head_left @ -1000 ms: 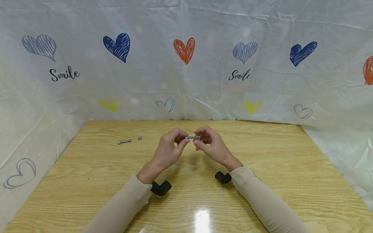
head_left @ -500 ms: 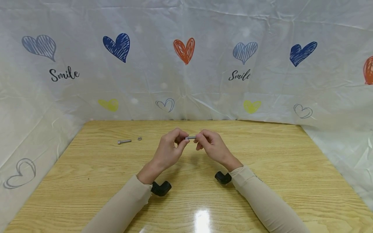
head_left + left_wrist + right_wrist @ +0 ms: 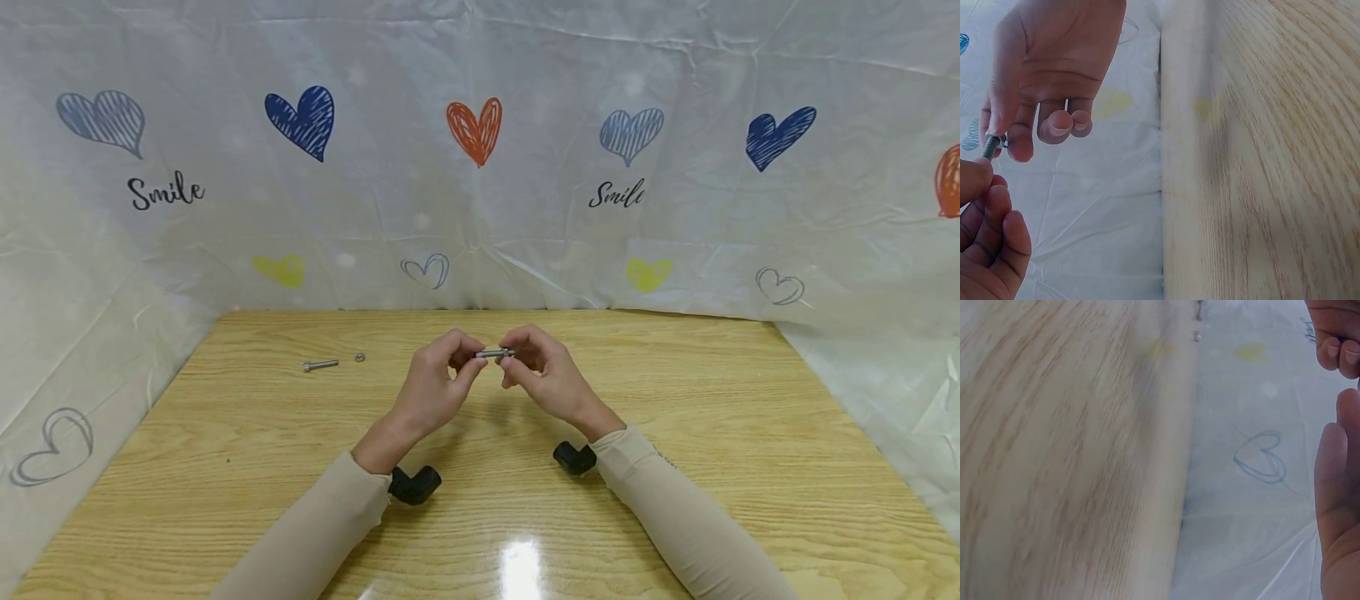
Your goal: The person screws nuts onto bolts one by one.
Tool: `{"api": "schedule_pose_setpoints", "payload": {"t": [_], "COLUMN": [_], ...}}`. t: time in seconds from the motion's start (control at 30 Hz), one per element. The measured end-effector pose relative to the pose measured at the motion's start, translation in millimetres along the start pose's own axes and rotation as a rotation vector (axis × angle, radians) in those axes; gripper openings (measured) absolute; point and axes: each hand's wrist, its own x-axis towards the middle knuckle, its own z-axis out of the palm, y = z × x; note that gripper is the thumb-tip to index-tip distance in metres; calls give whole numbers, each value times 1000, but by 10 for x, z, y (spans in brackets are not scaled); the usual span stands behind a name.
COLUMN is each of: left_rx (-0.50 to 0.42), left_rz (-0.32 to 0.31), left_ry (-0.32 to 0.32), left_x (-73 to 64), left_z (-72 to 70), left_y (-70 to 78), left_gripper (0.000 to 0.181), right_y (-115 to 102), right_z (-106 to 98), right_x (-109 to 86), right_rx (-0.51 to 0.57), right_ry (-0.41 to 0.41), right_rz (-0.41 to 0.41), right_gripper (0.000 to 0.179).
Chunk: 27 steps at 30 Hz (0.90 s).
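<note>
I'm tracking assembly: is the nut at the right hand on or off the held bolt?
On: in the head view, the held bolt shows on both sides of the nut. How tight, cannot tell.

Metal bolt (image 3: 491,354), glossy wooden table (image 3: 637,533)

This place most resembled a makeshift recording booth, the room beyond it hidden. A pale, creased sheet (image 3: 540,67), printed with blue, red and yellow hearts (image 3: 300,123) and black "Smile" lettering (image 3: 617,193), walled the far, left and right sides of a yellowish wood-grain table (image 3: 750,417), with angular black wrist-worn devices (image 3: 416,486) over it.
</note>
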Motion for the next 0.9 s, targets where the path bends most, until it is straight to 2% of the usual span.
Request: {"api": "schedule_pose_setpoints", "payload": {"t": [0.07,0.23,0.4,0.57,0.7,0.9], "left_rx": [3,2,-3,-7,-2,2], "left_rz": [1,4,0,0,0,-2], "left_ry": [0,-3,-1,-2,0,-1], "left_x": [0,1,-1,-3,-2,-2], "left_z": [0,0,-3,-7,-9,-10], "left_y": [-1,-7,-7,-4,-7,6], "left_gripper": [9,8,8,9,8,8], "right_y": [2,7,6,15,25,21], "right_z": [1,4,8,14,20,19], "right_x": [6,15,-3,-12,-8,-5], "right_rx": [-17,-50,-62,-57,-47,-67], "right_ry": [-1,9,17,11,9,18], "right_rz": [0,11,31,-7,-36,3], "right_gripper": [13,24,15,25,20,11]}}
